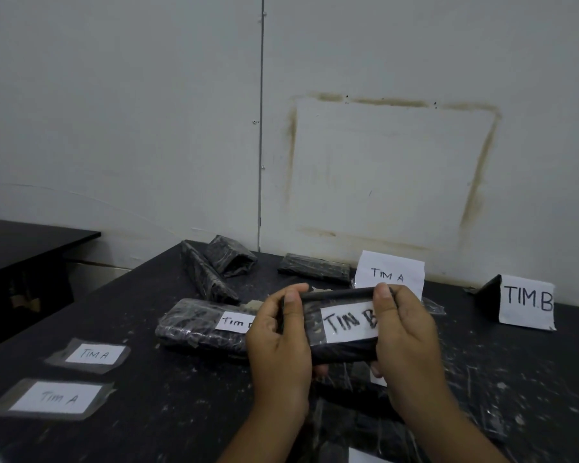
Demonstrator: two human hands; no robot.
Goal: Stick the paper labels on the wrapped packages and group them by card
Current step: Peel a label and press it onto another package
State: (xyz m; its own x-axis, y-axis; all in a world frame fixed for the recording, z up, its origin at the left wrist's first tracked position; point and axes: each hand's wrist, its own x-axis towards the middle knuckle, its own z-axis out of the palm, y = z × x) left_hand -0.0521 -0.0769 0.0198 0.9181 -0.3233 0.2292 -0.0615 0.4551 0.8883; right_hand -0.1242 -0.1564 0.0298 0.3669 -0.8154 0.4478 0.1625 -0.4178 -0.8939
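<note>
Hands meet over the middle of the table point(181, 412): you hold a black wrapped package point(341, 352) up off the surface between them, long side level, front face turned toward you. Your left hand point(278, 342) grips the left end, thumb laid flat on the front face just beside the paper label point(346, 320), the other fingers curled over the top edge and behind. Your right hand point(403, 339) grips the right end the same way; its thumb presses on the label's right end and covers part of the last letter, so the writing reads "TIN B" as far as it shows. Just left of your left hand a second package point(194, 324) lies flat on the table, its own label partly hidden by that hand. Three bare packages sit at the back near the wall point(114, 128) - two point(229, 255) point(206, 277) leaning together at the left, one point(315, 267) lying flat just beside the TIM A card point(390, 274), which stands behind the held package. The TIM B card point(527, 302) stands well to the right. At the near left, two loose labels point(92, 355) point(56, 397) - both reading "TIM A", each on a strip of tape - lie apart on the table. More dark wrapped material lies beneath your wrists; you cannot tell what it is.
</note>
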